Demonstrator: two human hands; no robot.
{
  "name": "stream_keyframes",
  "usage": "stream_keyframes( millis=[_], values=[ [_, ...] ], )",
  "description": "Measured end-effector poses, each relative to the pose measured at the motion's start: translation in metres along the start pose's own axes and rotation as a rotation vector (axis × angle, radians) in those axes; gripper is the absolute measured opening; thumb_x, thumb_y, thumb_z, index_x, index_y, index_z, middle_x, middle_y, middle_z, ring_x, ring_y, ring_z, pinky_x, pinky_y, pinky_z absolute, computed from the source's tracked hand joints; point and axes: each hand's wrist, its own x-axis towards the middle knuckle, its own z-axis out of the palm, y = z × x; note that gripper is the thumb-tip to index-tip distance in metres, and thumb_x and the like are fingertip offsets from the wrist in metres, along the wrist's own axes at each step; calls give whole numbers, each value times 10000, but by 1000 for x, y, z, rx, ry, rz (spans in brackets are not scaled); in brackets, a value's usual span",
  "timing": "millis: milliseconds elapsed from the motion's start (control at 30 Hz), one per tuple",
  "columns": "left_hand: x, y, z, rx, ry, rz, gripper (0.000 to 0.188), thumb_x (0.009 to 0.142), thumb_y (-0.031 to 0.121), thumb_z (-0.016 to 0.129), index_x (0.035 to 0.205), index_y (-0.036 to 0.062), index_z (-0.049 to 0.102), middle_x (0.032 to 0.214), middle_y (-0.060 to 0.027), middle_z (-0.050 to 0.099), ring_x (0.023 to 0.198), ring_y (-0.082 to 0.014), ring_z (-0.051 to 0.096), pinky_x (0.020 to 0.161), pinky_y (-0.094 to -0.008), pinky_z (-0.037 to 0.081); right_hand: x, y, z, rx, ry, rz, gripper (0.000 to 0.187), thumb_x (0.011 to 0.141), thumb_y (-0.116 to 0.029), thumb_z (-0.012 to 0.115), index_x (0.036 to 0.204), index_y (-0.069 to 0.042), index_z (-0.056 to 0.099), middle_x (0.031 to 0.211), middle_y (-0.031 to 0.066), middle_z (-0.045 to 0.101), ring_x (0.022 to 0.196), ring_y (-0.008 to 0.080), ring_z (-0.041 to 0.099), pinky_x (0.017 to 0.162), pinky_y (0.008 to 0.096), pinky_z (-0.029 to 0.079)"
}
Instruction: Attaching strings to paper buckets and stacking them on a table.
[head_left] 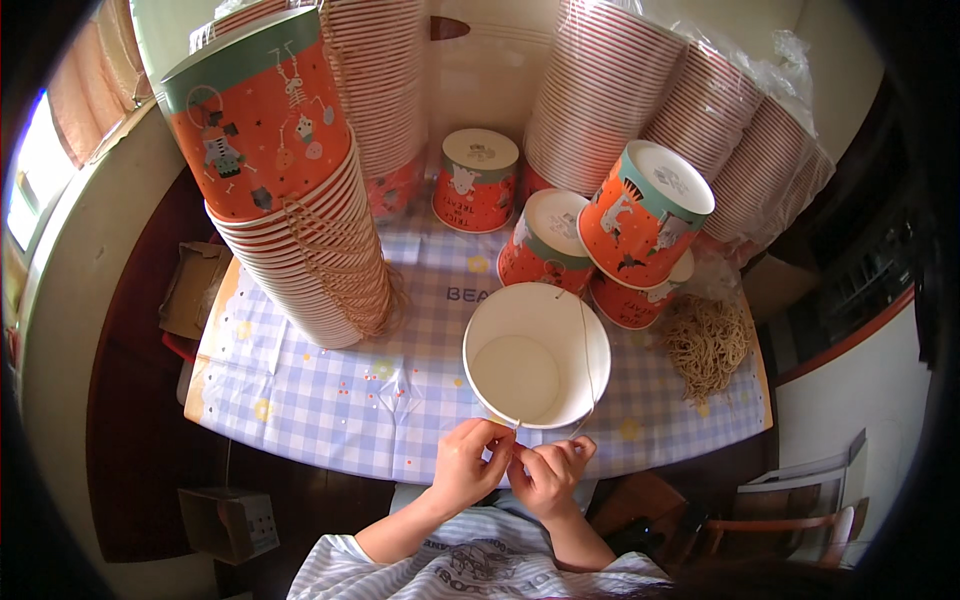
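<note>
At six o'clock of the white-lined bucket (536, 350), the left hand (470, 464) and right hand (547, 480) meet fingertip to fingertip just beside the near rim, the grip of each narrowed to a pinch, apparently on a thin cord (588, 345); the fingers hide exactly which part each holds. Working so close together presumably gives fine control over so slender a strand. The cord runs from the far rim at about twelve to one o'clock, along the right side, down to the right hand. The bucket stands mouth toward the person on the checked tabletop (290, 405), probably so that its rim is open to both hands. At three o'clock lies a cord heap (708, 345), likely loose for easy reach; at ten rises a nested stack (290, 260), draped with hanging cords (345, 270). Beyond, from twelve to one o'clock, stand inverted buckets (640, 222), one raised on others, seemingly to save space; a single inverted bucket (474, 195) sits at eleven. Farthest, at one o'clock, are plastic-wrapped stacks (605, 90), nested perhaps for compactness.
</note>
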Motion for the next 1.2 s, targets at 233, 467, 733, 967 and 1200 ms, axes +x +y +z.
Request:
stream_keyframes(
  millis=[233, 467, 733, 967, 1200],
  values=[
    [1, 1, 5, -39, 66, 1, 83, 709, -50, 610, 739, 10, 561, 625, -51, 534, 478, -87, 456, 415, -211, 345, 7, 0, -3, -2, -59, -32, 130, 575, -84, 665, 650, -122, 567, 612, -24, 435, 582, 155, 440, 683, 371, 283],
    [3, 5, 4, 76, 138, 29, 108, 682, -32, 637, 729, 25, 558, 623, -80, 538, 520, -197, 543, 443, -280, 431, 2, -4, -6, 17, -130, -42, 80, 626, -110, 654, 641, -113, 575, 586, -25, 408, 558, 131, 437, 647, 367, 282],
    [8, 0, 5, 254, 178, 145, 139, 686, 18, 665, 675, 54, 532, 589, -55, 515, 478, -195, 514, 411, -292, 396, 8, -6, -9, -7, -160, -86, 74, 628, -107, 657, 646, -118, 585, 567, -31, 398, 540, 126, 431, 623, 354, 273],
    [20, -8, -12, 233, 109, 170, 194, 678, 80, 709, 644, 70, 518, 566, -35, 512, 469, -187, 514, 408, -291, 391, 15, 5, -14, -13, -123, -71, 137, 635, -178, 702, 740, -162, 616, 594, -46, 418, 559, 114, 442, 671, 339, 290],
    [47, 0, -46, 538, 33, 364, 317, 659, 48, 632, 970, 81, 586, 1005, -77, 558, 808, -251, 537, 653, -335, 466, 27, 50, -47, -137, -67, -115, 511, 624, -180, 749, 1072, -102, 515, 625, -29, 476, 558, 136, 475, 671, 346, 331]
  ],
)
